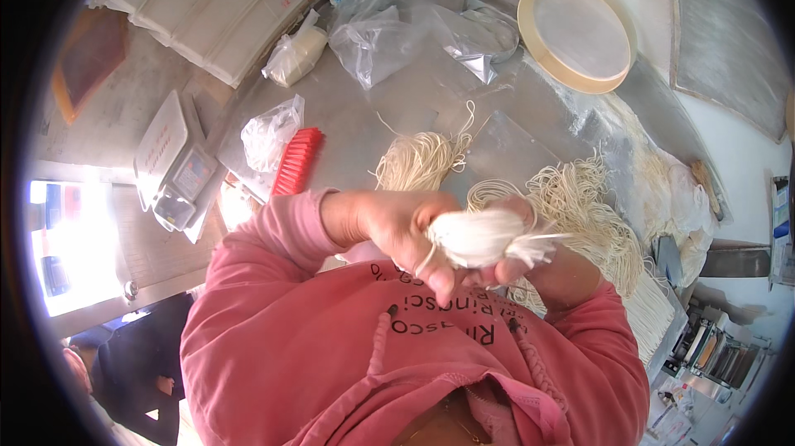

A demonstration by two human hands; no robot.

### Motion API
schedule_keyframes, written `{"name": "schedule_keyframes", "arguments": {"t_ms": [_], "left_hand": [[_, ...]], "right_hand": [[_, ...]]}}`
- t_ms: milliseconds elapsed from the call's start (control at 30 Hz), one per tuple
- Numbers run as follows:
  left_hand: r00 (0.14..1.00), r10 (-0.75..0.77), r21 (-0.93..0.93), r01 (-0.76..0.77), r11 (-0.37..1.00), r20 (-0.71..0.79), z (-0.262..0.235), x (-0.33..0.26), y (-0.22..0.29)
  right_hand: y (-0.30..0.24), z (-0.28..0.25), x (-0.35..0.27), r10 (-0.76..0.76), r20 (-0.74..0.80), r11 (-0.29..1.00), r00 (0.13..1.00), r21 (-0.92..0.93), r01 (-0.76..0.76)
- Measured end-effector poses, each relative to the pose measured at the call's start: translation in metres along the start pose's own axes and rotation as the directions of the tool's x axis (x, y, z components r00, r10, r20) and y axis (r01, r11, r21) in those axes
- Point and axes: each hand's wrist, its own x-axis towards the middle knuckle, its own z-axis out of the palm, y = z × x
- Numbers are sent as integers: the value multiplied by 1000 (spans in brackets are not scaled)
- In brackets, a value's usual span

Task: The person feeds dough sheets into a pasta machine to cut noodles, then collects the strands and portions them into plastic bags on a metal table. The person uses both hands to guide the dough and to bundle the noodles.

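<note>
A folded bundle of pale noodles (474, 237) is held up in front of my chest. My left hand (397, 229) grips its left end, thumb and fingers closed round it. From the other side, my right hand (507, 270) closes on the bundle near its loose cut ends; part of that hand is hidden behind the noodles. On the metal worktop beyond my hands lies a small heap of loose noodles (419, 161). To the right, a larger tangle of noodles (580, 197) spreads beside my right forearm, and straighter strands (648, 318) lie nearer to me.
A red-bristled brush (298, 163) and a crumpled plastic bag (272, 135) lie left of the heap. Farther left stands a white scale (172, 163). More plastic bags (373, 44) are at the back, with a round sieve (575, 36) at back right. A metal machine (716, 351) stands far right.
</note>
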Motion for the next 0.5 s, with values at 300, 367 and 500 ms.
{"name": "schedule_keyframes", "arguments": {"t_ms": [300,367,500], "left_hand": [[718,433,289,-325,901,-545,-37,-8,91],[689,408,394,-190,899,-599,-30,9,117],[607,451,566,-3,824,-654,-17,64,161]], "right_hand": [[-101,-136,51,-161,-505,562,848,-753,-342],[-105,-142,67,-175,-441,476,881,-821,-316],[-106,-72,94,-401,-13,617,916,-743,259]]}}
